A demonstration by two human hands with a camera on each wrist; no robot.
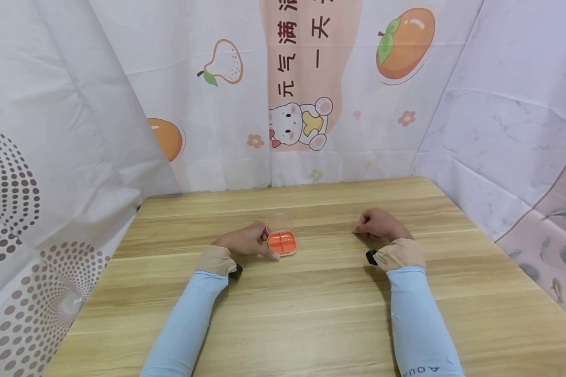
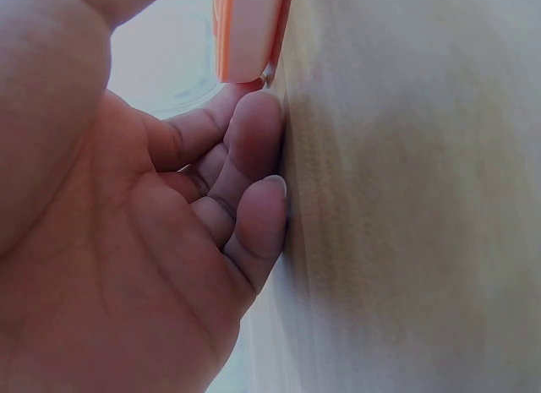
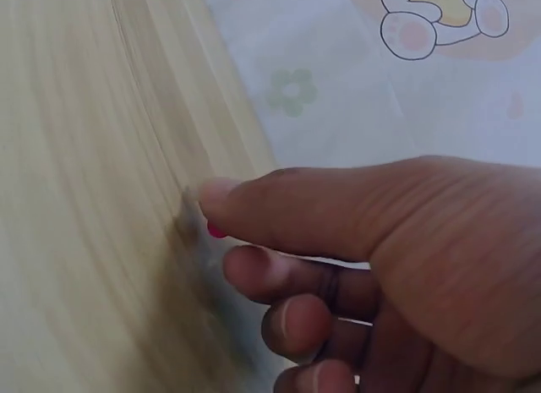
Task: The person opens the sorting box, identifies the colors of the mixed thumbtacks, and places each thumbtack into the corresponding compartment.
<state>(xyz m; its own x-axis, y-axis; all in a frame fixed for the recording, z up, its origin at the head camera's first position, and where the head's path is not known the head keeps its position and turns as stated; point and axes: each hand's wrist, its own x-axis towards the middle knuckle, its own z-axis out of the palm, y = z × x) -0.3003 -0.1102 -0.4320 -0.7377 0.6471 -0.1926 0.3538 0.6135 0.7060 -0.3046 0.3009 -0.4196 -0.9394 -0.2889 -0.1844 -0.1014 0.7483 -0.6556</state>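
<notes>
A small orange pill box (image 1: 282, 242) with divided compartments lies on the table, its clear lid (image 1: 279, 222) tipped back. My left hand (image 1: 248, 241) grips the box from its left side, thumb near the front edge and fingers behind. In the left wrist view the curled fingertips (image 2: 256, 127) sit right at the box's pale end (image 2: 249, 38). Tiny bits show inside a compartment. Off to the right, my right hand (image 1: 382, 225) pinches a small bright pink pill-like piece (image 3: 217, 231) between thumb and forefinger, low over the wood; most of the piece is hidden by the thumb.
The wood-grain table (image 1: 283, 324) runs back to a white printed curtain (image 1: 207, 131). More curtains hang along the left and right sides. Both wrists wear dark straps, the right one (image 1: 371, 257) close over the tabletop.
</notes>
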